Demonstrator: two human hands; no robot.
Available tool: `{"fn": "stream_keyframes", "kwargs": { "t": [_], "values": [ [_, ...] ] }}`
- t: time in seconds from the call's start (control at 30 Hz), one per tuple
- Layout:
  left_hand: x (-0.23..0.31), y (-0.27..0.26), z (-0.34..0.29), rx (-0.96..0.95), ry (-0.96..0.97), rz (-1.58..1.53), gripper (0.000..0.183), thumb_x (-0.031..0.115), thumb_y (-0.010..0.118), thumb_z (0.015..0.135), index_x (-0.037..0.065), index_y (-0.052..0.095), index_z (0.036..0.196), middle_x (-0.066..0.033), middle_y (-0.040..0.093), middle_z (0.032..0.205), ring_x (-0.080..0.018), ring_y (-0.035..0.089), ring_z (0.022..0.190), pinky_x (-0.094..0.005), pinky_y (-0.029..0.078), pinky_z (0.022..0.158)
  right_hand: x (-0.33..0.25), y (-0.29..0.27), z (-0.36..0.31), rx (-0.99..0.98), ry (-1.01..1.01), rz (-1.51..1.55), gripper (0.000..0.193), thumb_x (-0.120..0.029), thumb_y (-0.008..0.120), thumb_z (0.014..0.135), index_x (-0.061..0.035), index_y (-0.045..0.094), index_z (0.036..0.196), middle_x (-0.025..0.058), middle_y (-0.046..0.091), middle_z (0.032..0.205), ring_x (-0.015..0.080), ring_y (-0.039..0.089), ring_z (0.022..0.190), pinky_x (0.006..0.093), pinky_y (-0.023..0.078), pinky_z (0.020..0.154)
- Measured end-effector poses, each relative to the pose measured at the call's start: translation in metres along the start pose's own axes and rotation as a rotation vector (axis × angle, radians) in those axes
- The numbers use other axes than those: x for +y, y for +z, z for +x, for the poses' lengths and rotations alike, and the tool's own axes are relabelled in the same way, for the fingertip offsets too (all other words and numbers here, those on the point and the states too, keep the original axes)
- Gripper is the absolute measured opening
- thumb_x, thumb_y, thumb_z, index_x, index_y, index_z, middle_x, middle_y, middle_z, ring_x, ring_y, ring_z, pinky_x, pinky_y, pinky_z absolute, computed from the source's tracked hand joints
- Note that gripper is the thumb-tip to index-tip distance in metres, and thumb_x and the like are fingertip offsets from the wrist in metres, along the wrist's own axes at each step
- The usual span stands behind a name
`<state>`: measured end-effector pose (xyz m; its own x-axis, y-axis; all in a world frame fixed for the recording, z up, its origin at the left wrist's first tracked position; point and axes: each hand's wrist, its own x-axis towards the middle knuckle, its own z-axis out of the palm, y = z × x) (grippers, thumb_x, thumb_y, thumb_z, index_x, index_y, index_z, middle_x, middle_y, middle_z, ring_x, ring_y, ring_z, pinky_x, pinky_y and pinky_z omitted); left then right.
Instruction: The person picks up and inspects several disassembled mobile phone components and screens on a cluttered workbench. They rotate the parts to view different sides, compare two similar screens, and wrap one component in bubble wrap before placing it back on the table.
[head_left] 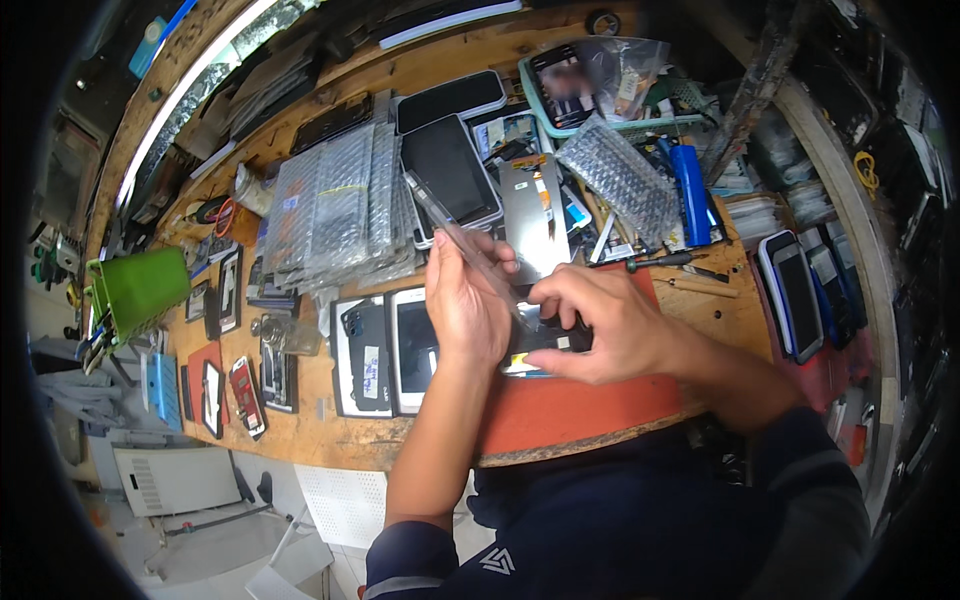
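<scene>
Held up on a slant in my left hand is a thin, flat, phone-sized panel, seen nearly edge-on. The fingers lie along its far side, and its face is mostly out of sight. Close to the panel's lower end is my right hand, with curved fingers and the thumb held apart. Whether those fingertips touch the panel I cannot tell. Beneath the right hand, a dark phone part with a yellow patch lies on the orange mat, partly covered by the hand.
Bubble-wrapped packs are stacked at the back left beside dark-screened tablets. A silver panel, a blue roll and a teal basket crowd the back right. Open boxes stand left of the mat; a screwdriver lies right.
</scene>
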<state>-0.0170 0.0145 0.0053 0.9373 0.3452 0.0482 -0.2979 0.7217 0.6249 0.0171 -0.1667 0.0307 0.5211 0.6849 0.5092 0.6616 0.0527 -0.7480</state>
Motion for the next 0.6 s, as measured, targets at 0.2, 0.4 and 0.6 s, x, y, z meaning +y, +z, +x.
{"fn": "stream_keyframes", "kwargs": {
  "t": [0.2, 0.4, 0.6],
  "values": [
    [-0.001, 0.014, -0.002, 0.139, 0.082, 0.228, 0.018, 0.022, 0.053, 0.107, 0.007, 0.057, 0.116, -0.0071, 0.068, 0.111, -0.0163, 0.065, 0.103, -0.0346, 0.053, 0.090, 0.012, -0.002, 0.007, 0.104, 0.534, 0.373, 0.014, -0.010, 0.067, 0.098, 0.0016, 0.062, 0.105, -0.0004, 0.063, 0.078, 0.0050, 0.058, 0.062, 0.0249, 0.047, 0.053],
    [0.004, 0.020, -0.003, 0.069, 0.158, 0.356, 0.019, 0.018, 0.056, 0.104, 0.002, 0.056, 0.115, -0.0101, 0.069, 0.105, -0.0152, 0.071, 0.085, -0.0282, 0.060, 0.071, 0.025, -0.034, 0.012, 0.098, 0.530, 0.618, 0.023, -0.016, 0.066, 0.099, 0.0015, 0.062, 0.114, -0.0004, 0.065, 0.080, 0.0034, 0.059, 0.060, 0.0184, 0.045, 0.052],
    [0.004, 0.019, -0.006, -0.027, 0.145, 0.399, 0.026, 0.017, 0.055, 0.102, -0.002, 0.054, 0.119, -0.0160, 0.068, 0.108, -0.0210, 0.072, 0.085, -0.0320, 0.063, 0.068, 0.032, -0.046, 0.016, 0.278, 0.460, 0.627, 0.018, -0.015, 0.069, 0.098, -0.0001, 0.064, 0.107, 0.0006, 0.067, 0.084, 0.0013, 0.056, 0.062, 0.0163, 0.045, 0.053]
  ]
}}
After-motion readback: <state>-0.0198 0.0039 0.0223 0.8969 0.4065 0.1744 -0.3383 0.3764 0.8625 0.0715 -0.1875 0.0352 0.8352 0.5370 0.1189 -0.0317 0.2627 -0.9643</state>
